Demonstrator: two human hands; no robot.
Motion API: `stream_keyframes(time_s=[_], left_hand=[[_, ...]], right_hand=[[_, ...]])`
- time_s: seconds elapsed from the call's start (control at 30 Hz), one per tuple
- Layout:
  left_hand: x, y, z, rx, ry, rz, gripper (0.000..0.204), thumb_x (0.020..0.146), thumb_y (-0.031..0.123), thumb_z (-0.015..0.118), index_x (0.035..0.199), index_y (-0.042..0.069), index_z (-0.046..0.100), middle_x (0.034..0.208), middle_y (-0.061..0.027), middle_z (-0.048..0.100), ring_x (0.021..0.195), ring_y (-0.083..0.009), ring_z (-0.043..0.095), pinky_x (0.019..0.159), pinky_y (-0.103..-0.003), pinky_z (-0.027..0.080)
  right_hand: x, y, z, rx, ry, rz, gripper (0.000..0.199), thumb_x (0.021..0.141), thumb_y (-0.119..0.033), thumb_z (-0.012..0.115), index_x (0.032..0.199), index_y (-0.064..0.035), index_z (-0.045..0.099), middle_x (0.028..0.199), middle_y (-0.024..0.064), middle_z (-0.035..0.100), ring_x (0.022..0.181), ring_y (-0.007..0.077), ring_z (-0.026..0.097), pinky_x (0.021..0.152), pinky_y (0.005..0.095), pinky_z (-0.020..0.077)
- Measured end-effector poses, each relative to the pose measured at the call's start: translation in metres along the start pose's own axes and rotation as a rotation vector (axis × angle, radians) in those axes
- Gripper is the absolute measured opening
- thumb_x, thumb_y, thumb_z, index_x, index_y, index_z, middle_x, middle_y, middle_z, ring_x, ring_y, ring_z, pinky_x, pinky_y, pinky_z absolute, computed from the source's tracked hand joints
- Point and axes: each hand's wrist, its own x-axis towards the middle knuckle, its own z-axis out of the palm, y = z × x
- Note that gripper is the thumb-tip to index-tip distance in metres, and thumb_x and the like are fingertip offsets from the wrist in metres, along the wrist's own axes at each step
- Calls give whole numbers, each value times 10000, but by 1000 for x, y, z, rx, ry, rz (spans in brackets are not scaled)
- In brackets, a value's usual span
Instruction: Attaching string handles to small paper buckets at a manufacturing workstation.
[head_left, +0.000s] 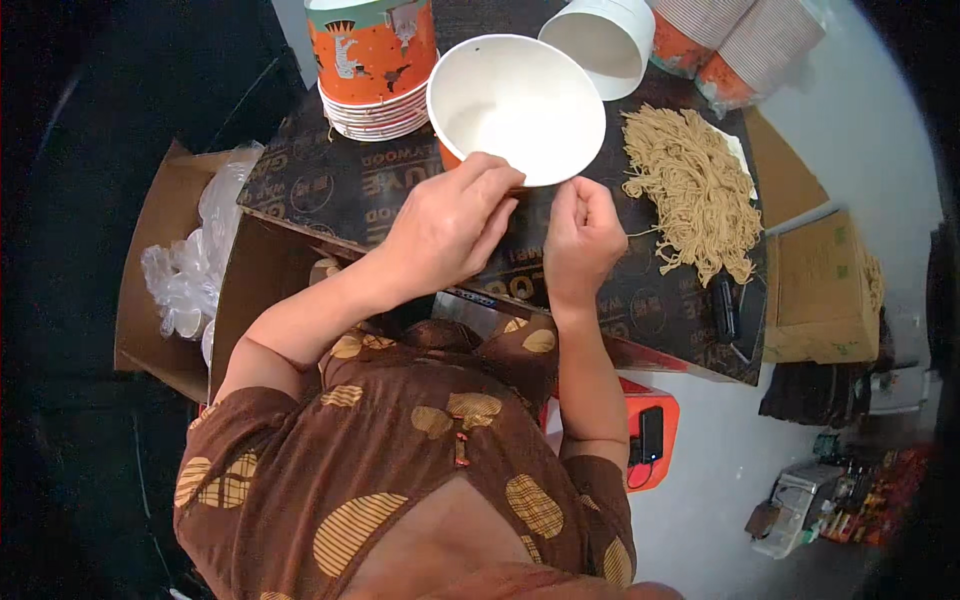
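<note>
A paper bucket (520,110), white inside with an orange outside, is tipped with its mouth toward me over the table's near part. My left hand (450,225) is closed on its near rim, fingertips at the edge. Just right of that, my right hand (583,240) is closed in a pinch close below the rim; what its fingers hold is hidden. To the right lies a loose heap of tan cords (695,190), one thin strand reaching toward my right hand. Behind my left hand stands a stack of orange and green printed paper buckets (372,60).
Another white bucket (605,50) lies on its side at the back, beside wrapped bucket stacks (755,60). A black tool (724,310) lies at the dark table's (330,190) right edge. Cardboard boxes flank the table: one (150,300) with clear plastic bags, one (815,290) at right.
</note>
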Motion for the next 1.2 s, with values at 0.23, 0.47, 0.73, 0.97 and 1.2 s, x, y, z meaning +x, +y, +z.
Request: stream_keyframes(time_s=[0.23, 0.47, 0.73, 0.97, 1.2], left_hand=[[-17, -5, 14, 44, 63, 35, 283, 787, -59, 643, 1052, -7, 559, 948, -163, 590, 778, -332, 628, 637, -382, 511], [0, -11, 1, 21, 210, -86, 157, 788, -28, 664, 907, -13, 562, 829, -151, 587, 703, -310, 637, 598, -364, 520], [0, 11, -6, 6, 288, -127, 174, 783, -15, 677, 912, -3, 561, 838, -141, 587, 674, -295, 619, 555, -345, 495], [-10, 19, 5, -435, -115, -539, 317, 918, 213, 611, 701, -9, 546, 599, -58, 476, 555, -123, 440, 508, -295, 385], [-14, 14, 14, -526, -135, -504, 309, 972, 180, 537, 718, 9, 495, 625, 28, 426, 619, -52, 380, 537, -250, 358]], right_hand=[[-7, 5, 1, 326, -69, 213, 101, 886, -48, 598, 855, 43, 629, 614, -35, 483, 581, 41, 404, 515, 234, 351], [-9, -6, -10, 353, -130, 224, 105, 885, -40, 616, 834, 51, 627, 637, -70, 495, 570, 8, 405, 501, 189, 333], [-16, -13, -28, 414, -174, 332, 64, 884, -37, 618, 844, 11, 629, 679, -85, 520, 614, 0, 434, 543, 173, 360], [-28, -20, -42, 462, -259, 227, 22, 864, -12, 629, 857, 4, 616, 726, -50, 542, 662, 14, 447, 601, 178, 385], [-30, -28, -42, 439, -330, 169, 32, 858, -14, 656, 868, -8, 626, 669, -65, 508, 605, -4, 421, 522, 185, 348]])
